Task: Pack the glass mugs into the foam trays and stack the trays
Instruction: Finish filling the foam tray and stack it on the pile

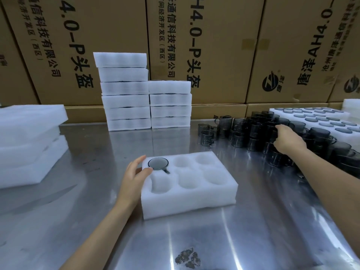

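The left hand (134, 177) rests against the left end of a white six-pocket foam tray (190, 199), thumb laid on the tray's top edge and fingers held fairly straight along its far corner; this grip steadies the tray rather than curling round it. The right hand (288, 138) reaches out over a dense cluster of smoky grey glass mugs (251, 131), its fingers bent down among them; whether that grip has closed on a mug cannot be told, since the fingertips are hidden behind the glass.

The tray lies flat on the shiny steel worktop (116, 221), near its middle. One grey glass mug (158, 163) sits sunk in the tray's far-left pocket, its rim level with the foam and its handle pointing towards the tray's middle; the other five pockets hold nothing.

The loose mugs stand on the worktop to the right, some piled on others (the glass is dark and overlapping, so single mugs are hard to pick out). Just beyond them lies a broad white foam sheet with rows of mugs set in it (321, 121).

At the far side of the worktop stand two neat piles of white foam trays (146, 100), touching each other, the left pile taller. At the left edge rests a stack of wide white foam slabs (29, 145). Behind everything rises a wall of brown printed cardboard cartons (224, 45).
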The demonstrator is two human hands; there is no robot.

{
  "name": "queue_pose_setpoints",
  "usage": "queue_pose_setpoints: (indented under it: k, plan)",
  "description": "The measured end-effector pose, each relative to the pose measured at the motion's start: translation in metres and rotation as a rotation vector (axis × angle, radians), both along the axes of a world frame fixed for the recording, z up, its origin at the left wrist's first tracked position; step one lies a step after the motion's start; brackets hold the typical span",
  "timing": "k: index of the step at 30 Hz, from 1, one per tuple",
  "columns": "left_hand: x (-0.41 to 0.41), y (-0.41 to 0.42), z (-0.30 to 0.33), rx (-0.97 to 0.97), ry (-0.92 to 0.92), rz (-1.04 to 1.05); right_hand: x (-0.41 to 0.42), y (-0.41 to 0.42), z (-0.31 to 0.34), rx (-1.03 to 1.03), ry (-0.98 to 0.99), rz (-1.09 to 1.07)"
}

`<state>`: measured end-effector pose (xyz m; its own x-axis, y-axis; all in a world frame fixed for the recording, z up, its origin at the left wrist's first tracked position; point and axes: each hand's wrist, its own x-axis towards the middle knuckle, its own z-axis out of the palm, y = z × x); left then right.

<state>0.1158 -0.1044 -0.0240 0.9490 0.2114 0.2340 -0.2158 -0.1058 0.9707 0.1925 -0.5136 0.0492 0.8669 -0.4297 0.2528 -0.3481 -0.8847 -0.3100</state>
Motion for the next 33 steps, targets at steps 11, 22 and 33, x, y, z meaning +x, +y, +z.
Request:
queue_pose_setpoints:
  k: [11,22,33]
  plan:
    - [0.001,0.001,-0.001,-0.004,0.003,-0.018,-0.002,0.008,-0.018,-0.03,-0.173,-0.074]
    - [0.0,0.0,0.0,0.002,-0.012,-0.018,-0.047,0.15,0.013,0.686,-0.561,0.579]
    - [-0.002,0.0,0.002,0.01,-0.016,-0.029,-0.037,0.229,-0.005,0.592,-0.172,0.505]
